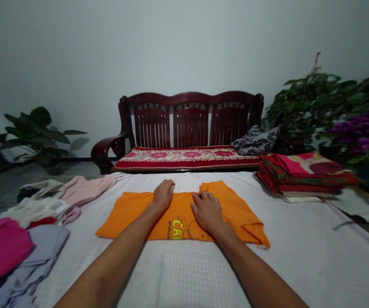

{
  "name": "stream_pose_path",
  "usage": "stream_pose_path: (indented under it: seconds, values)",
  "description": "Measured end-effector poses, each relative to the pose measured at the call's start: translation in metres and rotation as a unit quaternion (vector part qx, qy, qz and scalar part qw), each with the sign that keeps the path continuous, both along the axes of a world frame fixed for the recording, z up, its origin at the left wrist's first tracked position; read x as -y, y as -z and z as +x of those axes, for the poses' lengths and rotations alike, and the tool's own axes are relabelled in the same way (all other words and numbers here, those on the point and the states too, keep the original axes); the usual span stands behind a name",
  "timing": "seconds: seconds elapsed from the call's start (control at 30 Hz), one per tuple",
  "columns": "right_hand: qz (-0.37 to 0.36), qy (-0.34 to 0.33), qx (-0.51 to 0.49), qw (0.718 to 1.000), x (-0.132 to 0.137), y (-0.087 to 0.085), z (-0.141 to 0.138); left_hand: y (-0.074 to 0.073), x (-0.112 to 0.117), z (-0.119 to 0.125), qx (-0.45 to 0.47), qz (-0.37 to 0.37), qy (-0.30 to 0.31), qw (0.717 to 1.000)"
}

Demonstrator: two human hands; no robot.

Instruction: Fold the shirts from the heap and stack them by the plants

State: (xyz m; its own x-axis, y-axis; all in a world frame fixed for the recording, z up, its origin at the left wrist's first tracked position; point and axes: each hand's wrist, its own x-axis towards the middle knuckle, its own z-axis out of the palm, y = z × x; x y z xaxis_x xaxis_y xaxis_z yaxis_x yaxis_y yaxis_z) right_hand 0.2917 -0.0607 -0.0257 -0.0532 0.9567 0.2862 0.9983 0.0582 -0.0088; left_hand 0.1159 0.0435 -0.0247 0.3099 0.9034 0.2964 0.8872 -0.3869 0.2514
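An orange T-shirt (236,209), folded into a long strip, lies crosswise on the white cloth, with yellow lettering and a dark line drawing on its near side. My left hand (164,194) is at the strip's far edge, left of the middle, its fingers curled together on the fabric. To the right, my right hand (207,210) rests on top of the shirt, palm down, fingers slightly bent and thumb apart. The shirt's right end spreads wider than the rest, with a sleeve corner pointing toward me.
Loose clothes lie at the left: a magenta garment (3,252), a lavender garment (46,248) and a pink garment (86,188). A stack of folded fabrics (303,175) sits at the right. Behind stands a wooden bench (191,124) with a patterned cushion (255,140); plants (313,102) flank it.
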Motion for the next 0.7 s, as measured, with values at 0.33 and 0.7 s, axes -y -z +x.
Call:
stream_pose_path:
  seconds: [0.33, 0.7]
  values:
    - [0.0, -0.009, -0.003, 1.0, 0.001, 0.002, 0.002, 0.019, 0.048, -0.015, 0.016, 0.003, 0.197, 0.98]
    - [0.012, -0.016, 0.003, 1.0, 0.003, 0.001, 0.0, 0.021, 0.006, -0.06, 0.024, -0.056, 0.091, 0.994]
